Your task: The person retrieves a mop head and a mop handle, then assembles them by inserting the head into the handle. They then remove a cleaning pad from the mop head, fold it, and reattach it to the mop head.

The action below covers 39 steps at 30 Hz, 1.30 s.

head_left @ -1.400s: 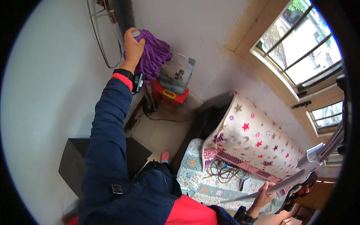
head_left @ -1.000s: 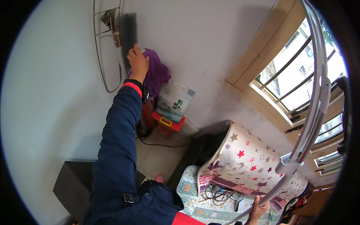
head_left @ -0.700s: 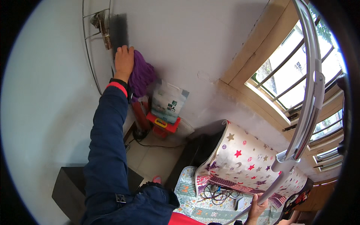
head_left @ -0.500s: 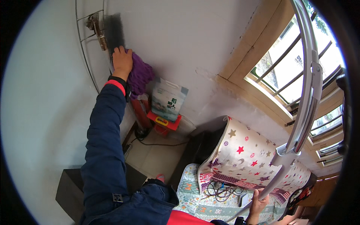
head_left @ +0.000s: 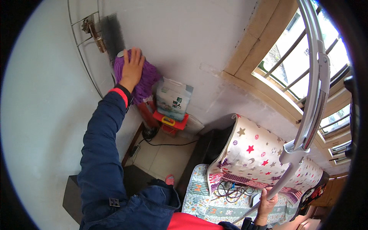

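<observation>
My left hand [head_left: 132, 72] reaches far out to the upper left and lies on a purple mop head [head_left: 145, 84] of soft strands. Its fingers are stretched out and apart over the strands; a pale round disc [head_left: 121, 53] shows by the fingertips. My right hand [head_left: 267, 204], low on the right, is wrapped round a long grey-white pole [head_left: 285, 178]. The pole rises past a bracket and a hinged joint [head_left: 324, 60] to the top edge, looking curved through the lens.
Below the mop head stand a red cylinder [head_left: 147, 117], a pale bag [head_left: 174, 97] and a red box [head_left: 180, 122]. A wire rack [head_left: 78, 45] hangs on the wall. Right of me are a star-patterned cover [head_left: 251, 140], coiled cables [head_left: 232, 191] and a barred window [head_left: 285, 65].
My left hand has shifted slightly right and its fingers have straightened and spread on the purple mop head, uncovering the pale disc. My right hand keeps its grip on the pole.
</observation>
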Motion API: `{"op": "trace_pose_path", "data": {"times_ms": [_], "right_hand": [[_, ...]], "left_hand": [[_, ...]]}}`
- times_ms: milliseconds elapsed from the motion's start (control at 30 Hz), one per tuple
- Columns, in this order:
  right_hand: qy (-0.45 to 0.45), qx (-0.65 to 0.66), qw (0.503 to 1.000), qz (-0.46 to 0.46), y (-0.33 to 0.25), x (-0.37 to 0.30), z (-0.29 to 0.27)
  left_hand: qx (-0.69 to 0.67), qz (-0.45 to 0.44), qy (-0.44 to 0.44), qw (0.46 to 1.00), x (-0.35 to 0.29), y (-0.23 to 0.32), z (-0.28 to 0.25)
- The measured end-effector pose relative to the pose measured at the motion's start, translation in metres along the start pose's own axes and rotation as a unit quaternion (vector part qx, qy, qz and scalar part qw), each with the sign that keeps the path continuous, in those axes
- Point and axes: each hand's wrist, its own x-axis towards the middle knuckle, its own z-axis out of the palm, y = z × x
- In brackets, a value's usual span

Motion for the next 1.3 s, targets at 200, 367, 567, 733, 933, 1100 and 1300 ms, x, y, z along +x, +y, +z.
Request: {"op": "trace_pose_path", "data": {"times_ms": [200, 367, 567, 733, 933, 1100, 1300], "right_hand": [[0.014, -0.001, 1.0, 0.014, 0.002, -0.001, 0.004], [0.003, -0.023, 1.0, -0.004, 0.005, -0.001, 0.01], [0.01, -0.023, 1.0, 0.005, 0.001, -0.001, 0.018], [0.011, -0.053, 0.998, 0.023, 0.0, 0.004, 0.025], [0.007, -0.038, 0.999, -0.007, 0.002, 0.005, 0.033], [0.008, 0.001, 0.999, -0.048, -0.005, 0.007, 0.041], [0.017, -0.015, 0.998, -0.058, -0.002, 0.008, 0.042]], "left_hand": [[0.05, 0.029, -0.141, 0.988, 0.004, 0.039, 0.058], [-0.005, 0.201, -0.108, 0.974, -0.01, 0.03, 0.068], [-0.105, 0.396, -0.087, 0.908, -0.015, 0.017, 0.058], [-0.083, 0.108, -0.026, 0.99, -0.009, 0.009, 0.034], [-0.288, -0.054, 0.179, 0.939, -0.01, -0.031, -0.02], [-0.272, -0.2, 0.137, 0.931, -0.021, -0.05, -0.009], [-0.374, -0.159, 0.142, 0.903, -0.012, -0.063, -0.007]]}}
